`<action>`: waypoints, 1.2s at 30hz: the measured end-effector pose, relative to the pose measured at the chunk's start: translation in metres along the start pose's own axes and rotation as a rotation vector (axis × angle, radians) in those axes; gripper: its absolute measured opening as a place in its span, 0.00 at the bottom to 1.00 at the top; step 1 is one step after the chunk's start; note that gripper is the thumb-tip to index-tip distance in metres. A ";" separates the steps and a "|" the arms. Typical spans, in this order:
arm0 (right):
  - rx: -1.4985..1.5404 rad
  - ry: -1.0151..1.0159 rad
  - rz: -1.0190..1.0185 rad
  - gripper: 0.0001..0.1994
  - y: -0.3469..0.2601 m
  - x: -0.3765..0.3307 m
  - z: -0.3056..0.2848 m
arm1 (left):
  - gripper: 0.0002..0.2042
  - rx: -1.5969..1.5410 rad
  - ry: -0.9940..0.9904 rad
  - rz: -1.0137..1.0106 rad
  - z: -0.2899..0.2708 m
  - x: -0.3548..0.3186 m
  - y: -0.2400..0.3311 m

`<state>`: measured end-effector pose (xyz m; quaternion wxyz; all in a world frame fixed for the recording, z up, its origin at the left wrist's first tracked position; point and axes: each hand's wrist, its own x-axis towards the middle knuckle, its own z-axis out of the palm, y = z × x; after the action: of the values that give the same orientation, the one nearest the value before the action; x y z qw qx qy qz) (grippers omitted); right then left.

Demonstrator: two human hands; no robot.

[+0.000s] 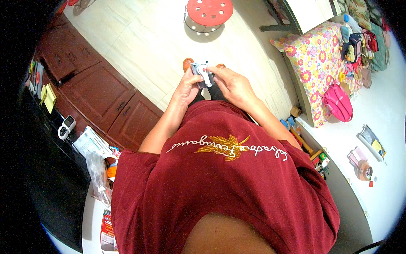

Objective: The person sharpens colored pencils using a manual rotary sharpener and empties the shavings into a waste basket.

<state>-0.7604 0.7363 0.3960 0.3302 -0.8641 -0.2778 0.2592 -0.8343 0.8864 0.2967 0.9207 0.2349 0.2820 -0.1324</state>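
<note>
In front of my waist, my left hand (186, 86) is closed around one side of a small grey and white device (202, 79). Its body looks boxy with a round white face, a red spot near the middle and a white crank-like arm pointing down. My right hand (232, 84) is at the other side of it, the index fingertip on the red spot. The other right fingers are curled against the device's edge and partly hidden. Its exact kind is too small to tell.
A red round stool (210, 12) stands ahead on the tiled floor. Dark red wooden cabinets (101, 89) line the left, near a white camera (66, 128) and papers (91, 142). To the right are a flowered cloth (313, 63), a pink bag (338, 103) and a white surface (355, 139).
</note>
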 end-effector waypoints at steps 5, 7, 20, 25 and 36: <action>-0.004 0.012 0.036 0.15 -0.005 0.006 0.007 | 0.30 0.013 -0.017 0.003 -0.011 -0.002 0.004; 0.043 0.022 0.048 0.15 -0.009 0.009 0.006 | 0.32 0.024 -0.035 0.034 -0.016 -0.001 0.004; 0.066 0.064 0.155 0.20 -0.014 0.018 0.025 | 0.36 0.288 0.006 0.207 -0.011 -0.007 0.017; 0.141 0.056 0.139 0.20 -0.017 0.018 0.020 | 0.36 0.488 0.009 0.269 -0.001 -0.013 0.034; 0.362 0.143 0.092 0.25 -0.018 0.025 0.019 | 0.38 0.803 0.019 0.565 0.024 -0.023 0.059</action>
<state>-0.7605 0.7718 0.3902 0.4870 -0.8185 -0.1627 0.2575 -0.8195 0.9267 0.3485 0.7549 0.6397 0.1422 0.0262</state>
